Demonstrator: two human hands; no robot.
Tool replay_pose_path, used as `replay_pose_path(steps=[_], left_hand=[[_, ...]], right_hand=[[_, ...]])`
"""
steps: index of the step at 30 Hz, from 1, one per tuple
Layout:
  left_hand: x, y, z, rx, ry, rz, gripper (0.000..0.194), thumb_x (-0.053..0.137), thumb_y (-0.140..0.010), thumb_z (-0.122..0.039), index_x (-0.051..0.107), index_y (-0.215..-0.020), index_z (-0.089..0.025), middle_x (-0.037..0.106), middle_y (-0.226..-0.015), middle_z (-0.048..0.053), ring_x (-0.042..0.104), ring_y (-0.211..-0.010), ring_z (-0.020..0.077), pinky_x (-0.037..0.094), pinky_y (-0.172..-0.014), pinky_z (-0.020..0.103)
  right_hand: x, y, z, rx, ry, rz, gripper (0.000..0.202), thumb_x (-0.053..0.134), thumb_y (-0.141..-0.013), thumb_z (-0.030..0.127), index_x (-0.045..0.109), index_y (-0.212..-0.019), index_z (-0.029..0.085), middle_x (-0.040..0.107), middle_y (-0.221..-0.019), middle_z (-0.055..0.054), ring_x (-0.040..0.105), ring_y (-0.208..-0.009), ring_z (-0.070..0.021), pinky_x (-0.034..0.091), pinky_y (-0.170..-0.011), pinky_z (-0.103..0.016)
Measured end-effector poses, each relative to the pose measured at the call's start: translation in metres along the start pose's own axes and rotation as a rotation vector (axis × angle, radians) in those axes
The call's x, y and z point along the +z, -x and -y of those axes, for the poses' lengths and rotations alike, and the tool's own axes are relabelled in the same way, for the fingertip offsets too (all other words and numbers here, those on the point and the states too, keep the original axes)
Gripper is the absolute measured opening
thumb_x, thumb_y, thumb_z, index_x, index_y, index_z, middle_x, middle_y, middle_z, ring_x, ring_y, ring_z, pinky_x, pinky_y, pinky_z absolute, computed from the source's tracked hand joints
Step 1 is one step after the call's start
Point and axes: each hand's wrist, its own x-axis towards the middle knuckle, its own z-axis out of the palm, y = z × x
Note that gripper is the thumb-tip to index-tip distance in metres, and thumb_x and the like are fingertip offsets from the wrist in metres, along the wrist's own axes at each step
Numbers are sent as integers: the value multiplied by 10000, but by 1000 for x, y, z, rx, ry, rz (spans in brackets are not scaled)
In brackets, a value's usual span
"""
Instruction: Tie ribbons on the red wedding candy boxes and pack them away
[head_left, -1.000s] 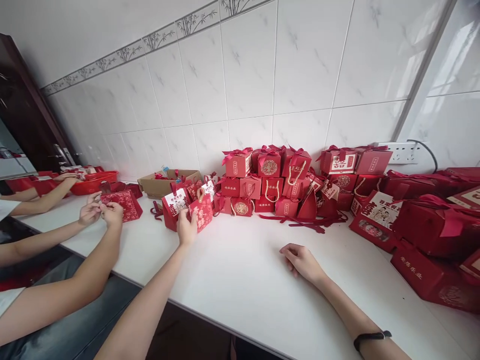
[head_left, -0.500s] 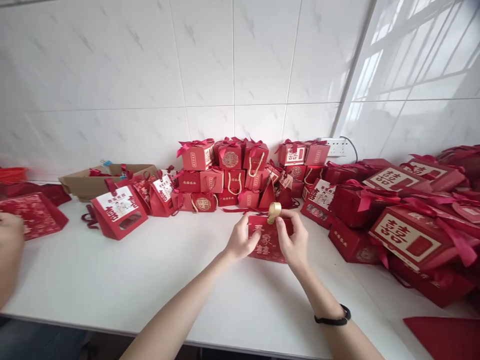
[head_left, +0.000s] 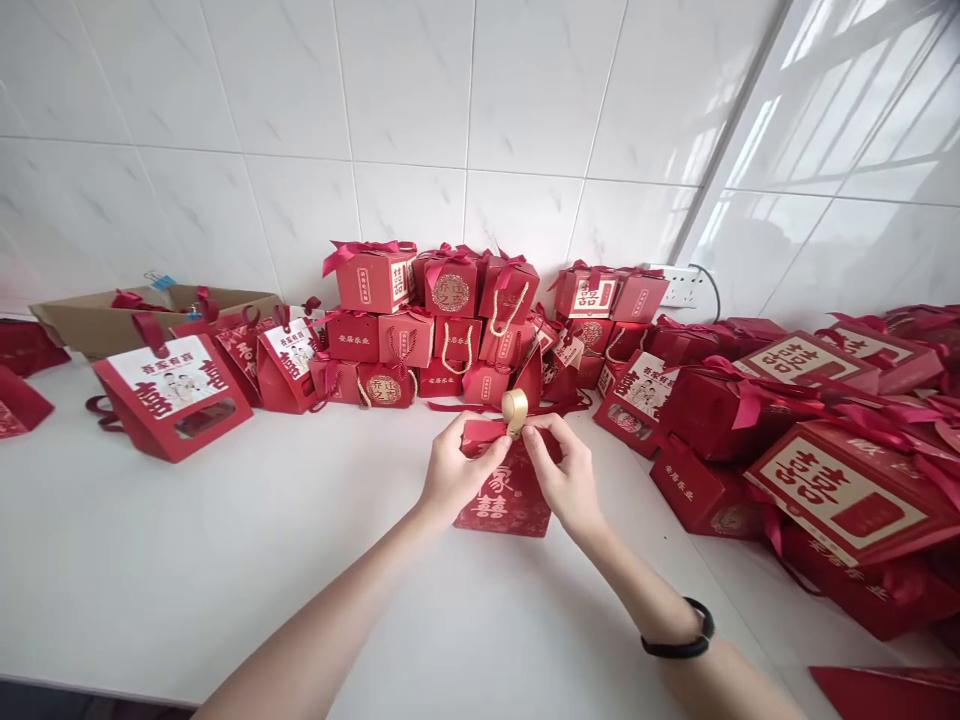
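A red box with white characters (head_left: 502, 507) stands on the white table in front of me. At its top edge a gold ribbon loop (head_left: 514, 408) sticks up between my hands. My left hand (head_left: 463, 465) is closed, its thumb and fingers pinching the base of the ribbon and the box's top left. My right hand (head_left: 564, 470) pinches the ribbon's right side at the same spot, beside the box's top right corner. The fingertips of both hands nearly meet.
Stacked red gift boxes (head_left: 450, 285) stand by the tiled wall. More boxes pile up at the right (head_left: 840, 480). A cardboard tray (head_left: 75, 325) and a tent-shaped box (head_left: 176, 400) are at the left. A power strip (head_left: 686, 290) lies behind.
The view has shifted, and the other person's hand at the left is out of sight. My left fingers have moved up to the ribbon's base, close to my right fingertips.
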Motion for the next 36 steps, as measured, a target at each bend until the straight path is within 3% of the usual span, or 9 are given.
replay_pose_path(steps=[5, 8, 13, 30, 36], left_hand=[[1, 4, -7, 17, 19, 37, 141, 652, -706, -271, 615, -785, -160, 667, -778, 27, 621, -725, 148, 497, -666, 235], [4, 6, -10, 7, -1, 89, 127, 641, -713, -276, 624, -708, -150, 637, -669, 9, 585, -625, 127, 471, -582, 215], [5, 6, -10, 40, -47, 80, 142, 643, -713, -271, 623, -640, -150, 604, -604, -10, 547, -577, 103, 450, -548, 193], [6, 7, -9, 25, -6, 64, 209, 627, -736, -300, 628, -590, -151, 557, -519, -28, 507, -520, 94, 431, -506, 194], [5, 6, -11, -46, -3, 84, 210, 626, -739, -296, 642, -587, -153, 537, -500, -33, 502, -514, 97, 423, -501, 199]], right_hand=[[-11, 7, 1, -72, 67, 49, 85, 498, -856, 252, 572, -854, 211, 628, -814, -4, 570, -728, -142, 449, -686, -262], [-17, 10, 2, -105, 122, 51, 93, 485, -865, 245, 552, -813, 208, 613, -779, -1, 557, -684, -130, 447, -651, -253], [-20, 11, 2, -158, 187, 34, 106, 473, -878, 234, 554, -815, 205, 606, -756, -1, 551, -669, -127, 444, -639, -251], [-21, 9, 5, -85, 121, 44, 135, 499, -858, 229, 550, -734, 206, 592, -711, 13, 533, -646, -121, 429, -623, -243], [-23, 9, 7, -93, 116, 52, 145, 509, -849, 228, 547, -711, 205, 578, -715, 12, 527, -667, -125, 430, -642, -248]])
